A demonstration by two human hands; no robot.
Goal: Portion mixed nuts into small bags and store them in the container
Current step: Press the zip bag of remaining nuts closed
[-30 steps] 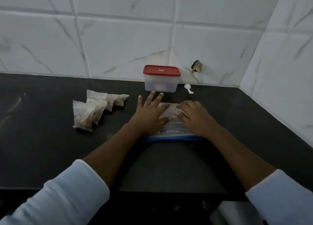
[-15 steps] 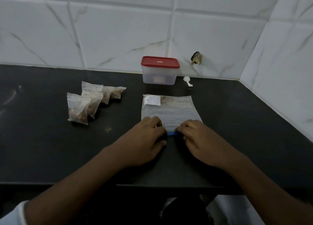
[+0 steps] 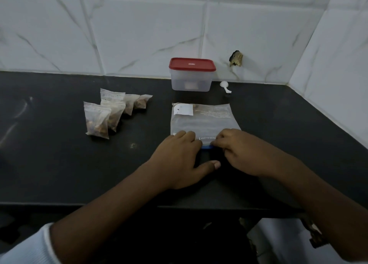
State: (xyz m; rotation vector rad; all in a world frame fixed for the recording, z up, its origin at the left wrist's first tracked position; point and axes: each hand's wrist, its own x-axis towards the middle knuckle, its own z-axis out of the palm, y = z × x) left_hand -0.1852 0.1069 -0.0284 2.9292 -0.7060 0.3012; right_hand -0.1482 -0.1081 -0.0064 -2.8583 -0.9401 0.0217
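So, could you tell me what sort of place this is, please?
Probably a home kitchen corner: a dark counter against white wall tiles, with a red-lidded container and small bags of nuts.

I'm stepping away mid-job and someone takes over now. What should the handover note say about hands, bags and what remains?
Hands: left hand rests on the near edge of the large zip bag, thumb out on the counter; right hand pinches its blue zip strip.
Things: filled small bags lie clustered at left; the container stands at the back, red lid on, scoop beside it.
Done: several portions bagged.
Left: probably finish sealing that bag, then store the small bags in the container.
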